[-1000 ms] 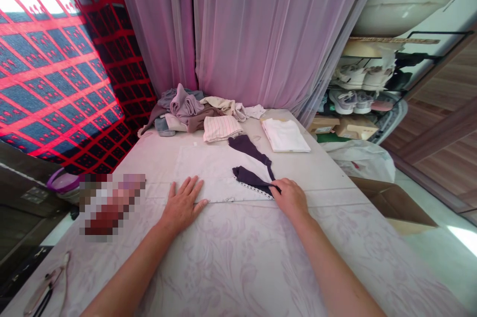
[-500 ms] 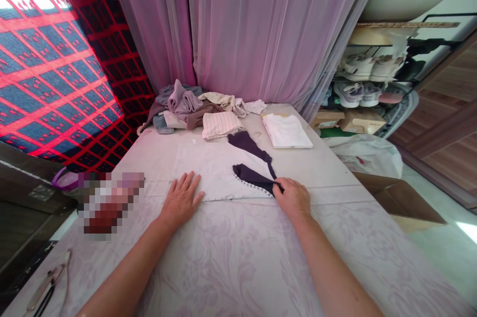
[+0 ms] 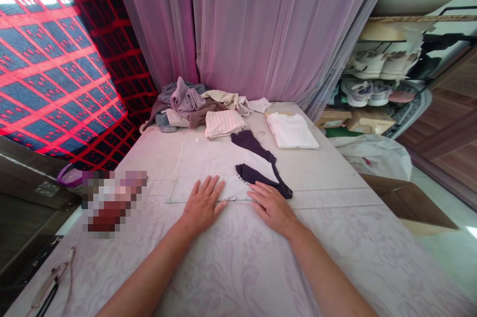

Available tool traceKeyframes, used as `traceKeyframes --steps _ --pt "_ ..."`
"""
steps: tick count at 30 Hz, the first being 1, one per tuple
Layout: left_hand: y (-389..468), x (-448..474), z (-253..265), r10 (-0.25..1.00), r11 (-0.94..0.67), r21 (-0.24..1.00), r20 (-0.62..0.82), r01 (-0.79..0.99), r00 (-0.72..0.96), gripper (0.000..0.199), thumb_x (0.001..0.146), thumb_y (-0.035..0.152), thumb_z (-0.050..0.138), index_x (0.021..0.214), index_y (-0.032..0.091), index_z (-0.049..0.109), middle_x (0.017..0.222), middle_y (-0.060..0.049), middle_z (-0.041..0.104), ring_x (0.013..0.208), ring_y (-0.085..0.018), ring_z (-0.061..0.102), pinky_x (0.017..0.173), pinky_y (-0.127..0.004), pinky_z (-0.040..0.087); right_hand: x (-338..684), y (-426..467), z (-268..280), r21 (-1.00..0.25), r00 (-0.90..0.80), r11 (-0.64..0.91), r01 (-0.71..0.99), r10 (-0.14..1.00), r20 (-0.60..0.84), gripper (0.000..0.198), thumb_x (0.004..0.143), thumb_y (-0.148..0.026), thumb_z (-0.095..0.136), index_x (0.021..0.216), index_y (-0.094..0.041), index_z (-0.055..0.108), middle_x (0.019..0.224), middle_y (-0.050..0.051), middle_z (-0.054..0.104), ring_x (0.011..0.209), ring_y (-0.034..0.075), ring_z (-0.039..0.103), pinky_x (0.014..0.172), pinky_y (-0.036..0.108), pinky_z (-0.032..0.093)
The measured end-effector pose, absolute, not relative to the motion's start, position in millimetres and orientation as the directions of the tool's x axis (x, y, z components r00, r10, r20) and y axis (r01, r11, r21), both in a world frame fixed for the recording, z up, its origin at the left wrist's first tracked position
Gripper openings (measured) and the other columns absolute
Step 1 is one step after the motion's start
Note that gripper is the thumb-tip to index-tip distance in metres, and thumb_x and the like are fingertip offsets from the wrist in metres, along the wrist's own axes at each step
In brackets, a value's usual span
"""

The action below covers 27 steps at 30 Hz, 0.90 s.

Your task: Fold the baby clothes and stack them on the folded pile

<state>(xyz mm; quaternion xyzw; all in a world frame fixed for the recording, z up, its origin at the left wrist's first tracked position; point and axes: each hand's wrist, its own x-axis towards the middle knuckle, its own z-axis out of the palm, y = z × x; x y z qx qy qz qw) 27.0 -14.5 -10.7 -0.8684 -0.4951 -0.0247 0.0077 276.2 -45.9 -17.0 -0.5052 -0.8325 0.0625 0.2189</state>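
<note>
A white garment point(image 3: 208, 155) with dark purple parts point(image 3: 255, 146) lies spread flat on the table, its near side folded over along a straight edge. My left hand point(image 3: 204, 202) rests palm down on that folded strip, fingers stretched and slightly apart. Close by on the right, my right hand point(image 3: 271, 206) lies flat over the strip's near edge, beside the dark part and partly covering its dotted trim. Neither hand grips anything. Behind the garment sits a folded striped cloth point(image 3: 224, 124). To the right is a folded white shirt point(image 3: 292, 130).
A pile of crumpled clothes point(image 3: 186, 101) stands at the back left of the table point(image 3: 223, 277), before a purple curtain point(image 3: 261, 29). Glasses point(image 3: 50, 282) lie at the front left. On the right are a shoe rack point(image 3: 368, 78) and an open cardboard box point(image 3: 406, 198).
My right hand has let go of the dark edge, moved left and flattened onto the garment. My left hand has slid right along the folded strip. The view has shifted slightly.
</note>
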Motion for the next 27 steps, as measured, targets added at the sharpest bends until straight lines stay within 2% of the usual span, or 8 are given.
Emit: traceKeyframes --steps 7,11,13,17,23,27 --pt "-11 16 -16 0.844 -0.530 0.009 0.107 0.848 0.526 0.058 0.095 0.057 0.027 0.144 0.028 0.036 0.152 -0.005 0.034 0.140 -0.026 0.029 0.112 -0.047 0.025 279 -44 -22 -0.369 -0.333 0.465 0.804 0.868 0.367 0.029 0.092 -0.027 0.046 0.107 -0.025 0.071 0.121 0.004 0.066 0.117 0.020 0.055 0.100 0.039 0.043" --pt "-11 17 -19 0.853 -0.509 -0.001 0.132 0.861 0.505 0.057 0.093 0.058 0.031 0.143 0.031 0.039 0.153 -0.005 0.033 0.141 -0.029 0.027 0.112 -0.048 0.024 277 -37 -13 -0.375 -0.160 0.338 0.863 0.887 0.432 0.032 0.092 -0.023 0.042 0.112 -0.024 0.067 0.115 0.005 0.068 0.107 0.019 0.059 0.095 0.035 0.044" --pt "-12 17 -20 0.852 -0.508 -0.001 0.149 0.861 0.503 0.057 0.093 0.058 0.032 0.143 0.032 0.039 0.153 -0.005 0.033 0.141 -0.030 0.026 0.112 -0.049 0.023 275 -29 -6 -0.355 -0.095 0.261 0.898 0.902 0.422 0.035 0.089 -0.022 0.045 0.119 -0.024 0.063 0.117 0.006 0.065 0.109 0.021 0.057 0.094 0.037 0.043" --pt "-12 17 -21 0.851 -0.507 -0.003 0.161 0.862 0.500 0.057 0.093 0.057 0.033 0.143 0.031 0.039 0.153 -0.005 0.033 0.141 -0.030 0.027 0.112 -0.049 0.022 271 -10 2 -0.287 -0.099 0.204 0.936 0.935 0.342 0.038 0.084 -0.023 0.052 0.121 -0.022 0.059 0.119 0.008 0.062 0.109 0.025 0.053 0.091 0.039 0.041" --pt "-13 18 -20 0.852 -0.503 -0.008 0.166 0.864 0.497 0.057 0.093 0.057 0.033 0.143 0.031 0.039 0.152 -0.006 0.034 0.140 -0.029 0.028 0.112 -0.049 0.023 263 4 -2 -0.285 -0.120 0.210 0.935 0.945 0.303 0.023 0.086 -0.029 0.053 0.104 -0.024 0.067 0.107 0.006 0.065 0.100 0.022 0.056 0.088 0.035 0.040" --pt "-13 18 -20 0.850 -0.505 -0.007 0.167 0.863 0.499 0.057 0.093 0.057 0.033 0.143 0.031 0.038 0.152 -0.006 0.034 0.140 -0.029 0.027 0.112 -0.049 0.023 264 9 -4 -0.325 -0.034 0.136 0.936 0.953 0.300 0.023 0.089 -0.025 0.047 0.089 -0.023 0.070 0.099 0.005 0.067 0.093 0.020 0.057 0.082 0.032 0.041"
